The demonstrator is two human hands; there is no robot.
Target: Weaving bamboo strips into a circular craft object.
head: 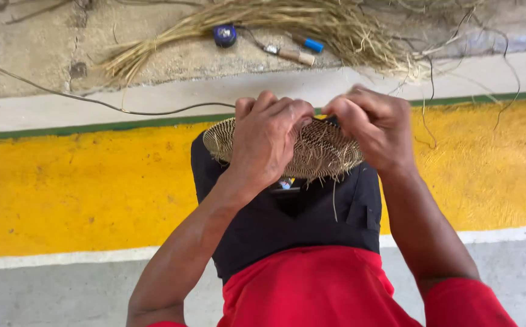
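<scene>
Woven disc (317, 151) sits centre frame over the lap, long axis running left-right, flat face tilted toward the camera, loose fibre ends hanging off the near edge. Left hand (266, 136) clamped over its left-centre, fingers curled on the far rim. Right hand (375, 124) pinching the far-right rim; hands close, not touching. Open floor left and right: yellow band (63, 188) edged by green stripe (93, 127) far, white line near. Far: dry grass bundle (311, 24), round blue object (225, 35), blue-tipped tool (305, 43).
</scene>
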